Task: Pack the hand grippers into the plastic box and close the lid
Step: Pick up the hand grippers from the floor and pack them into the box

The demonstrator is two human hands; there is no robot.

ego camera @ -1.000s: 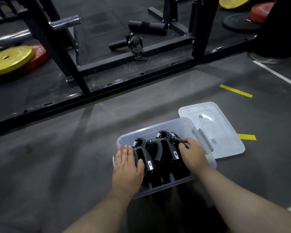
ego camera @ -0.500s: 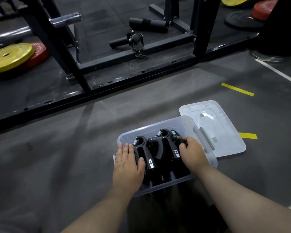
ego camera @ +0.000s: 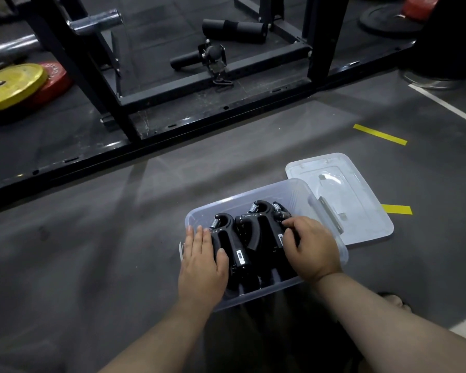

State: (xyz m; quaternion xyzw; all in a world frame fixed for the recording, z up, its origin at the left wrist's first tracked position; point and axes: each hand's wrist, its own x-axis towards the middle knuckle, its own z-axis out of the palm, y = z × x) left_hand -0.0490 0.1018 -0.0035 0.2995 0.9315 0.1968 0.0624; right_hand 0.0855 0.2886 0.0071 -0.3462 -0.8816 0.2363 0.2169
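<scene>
The right hand is clenched on the hand grippers. Its fingers curl over the one at the right end of the row, just inside the right edge of the box. The left hand is released, lying flat with straight fingers along the box's left edge. Its thumb touches the handle of the gripper at the left end.

The grippers are black and packed side by side inside the box, with their arched heads toward its far edge and their handles toward its near edge. A metal coil spring shows at the head of each of the two clearest ones. Small white labels sit on two handles, but the print is too small to read.

The box is clear plastic with rounded corners and stands open on the grey floor. A grey latch lies along its right edge. The clear lid lies flat on the floor, just beside the box's right edge and reaching past its far right corner.

Two yellow tape strips mark the floor beyond and to the right of the lid, and a white line runs near the floor's right edge. A black rack frame crosses the far side. Toward the far left corner, a yellow weight plate rests against a red plate whose white lettering is unreadable.
</scene>
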